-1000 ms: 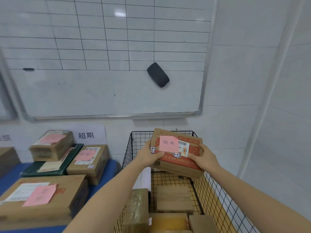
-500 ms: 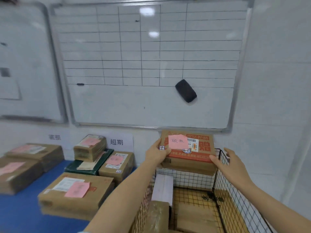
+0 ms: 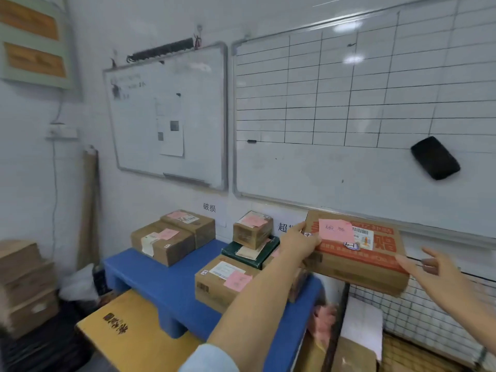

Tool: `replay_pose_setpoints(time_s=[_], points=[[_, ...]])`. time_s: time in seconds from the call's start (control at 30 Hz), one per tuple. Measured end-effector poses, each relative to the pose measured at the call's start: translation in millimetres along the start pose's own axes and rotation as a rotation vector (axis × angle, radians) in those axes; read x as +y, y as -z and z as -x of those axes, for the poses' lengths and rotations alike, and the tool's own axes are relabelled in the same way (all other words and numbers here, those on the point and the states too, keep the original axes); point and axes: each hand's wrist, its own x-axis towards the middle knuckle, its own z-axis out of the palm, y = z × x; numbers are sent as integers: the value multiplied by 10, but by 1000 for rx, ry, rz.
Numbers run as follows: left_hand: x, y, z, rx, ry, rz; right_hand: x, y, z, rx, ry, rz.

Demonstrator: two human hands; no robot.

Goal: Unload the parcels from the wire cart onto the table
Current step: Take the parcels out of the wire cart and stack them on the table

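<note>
Leftward is where the parcel (image 3: 357,264) has been travelling since half a second ago, from above the wire cart (image 3: 418,312) towards the table (image 3: 161,277), and the view has been swinging that way with it. The left hand (image 3: 298,242) is gripping the parcel's left end, thumb lying on top beside the pink note (image 3: 335,230), and is carrying it in the air over the cart's left rim. The right hand (image 3: 434,269) is reaching with fingers straight and spread at the parcel's near right corner; whether they are touching the cardboard cannot be told. Below, a white package (image 3: 362,326) is lying inside the cart. On the blue table, several taped boxes (image 3: 163,241) with pink notes are sitting, one of them on a dark green box (image 3: 249,253). Behind, a black eraser (image 3: 434,158) is clinging to the gridded whiteboard (image 3: 335,162).
</note>
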Motion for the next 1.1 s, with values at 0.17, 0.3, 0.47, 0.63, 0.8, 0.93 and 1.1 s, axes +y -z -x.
replay_pose_setpoints(time_s=[0.17,0.3,0.47,0.63,0.8,0.93,1.1], points=[[-231,564,-185,-4,26,30,-515,-541,-3,-65,55,-12],[-502,1198,-460,7,13,12,-897,-1012,-32,-54,67,1],[-865,2053,-827,12,31,33,-1406,-1660,-73,-39,122,-8],[-1183,2651,-1174,23,95,99,-1832,-2260,-109,-101,151,20],[-1543,3163,-1508,73,132,141,-2131,-2805,-192,-185,234,77],[-1771,3638,-1813,203,139,71,-2345,-3298,-313,-238,277,126],[-2155,4076,-2331,187,187,170,-2635,-4083,-447,-308,235,101]])
